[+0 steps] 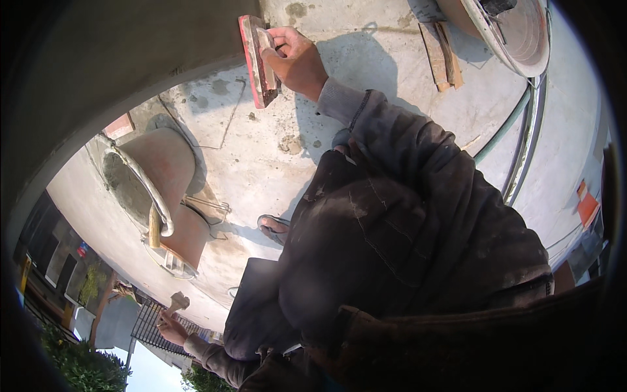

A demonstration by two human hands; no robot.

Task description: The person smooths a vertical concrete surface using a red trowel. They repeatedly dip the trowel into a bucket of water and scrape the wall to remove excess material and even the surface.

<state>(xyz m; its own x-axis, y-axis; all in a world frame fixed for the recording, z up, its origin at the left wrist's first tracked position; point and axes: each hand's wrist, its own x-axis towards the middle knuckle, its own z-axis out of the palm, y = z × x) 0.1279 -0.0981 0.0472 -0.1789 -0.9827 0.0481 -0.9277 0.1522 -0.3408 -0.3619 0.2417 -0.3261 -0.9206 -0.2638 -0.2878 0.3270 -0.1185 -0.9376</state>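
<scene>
My right hand (294, 60) is closed around the handle of a plastering float (251, 62) with a reddish edge and a mortar-smeared back. Its face is against or very near the grey plastered wall (144, 39); whether they touch, I cannot tell. Low on the left, my left hand (171, 328) is stretched away from my body, its fingers closed on a small trowel-like tool (177, 302) with a grey-brown blade. That tool shows small, and its exact kind is hard to make out.
On the left, a bucket (173, 153) lined with grey mortar stands beside another reddish container (189, 235). A large round basin (522, 46) sits at the upper right near a wooden scrap (441, 57). A bent wire (230, 121) lies on the pale floor (261, 173). A hose (506, 124) runs along the right.
</scene>
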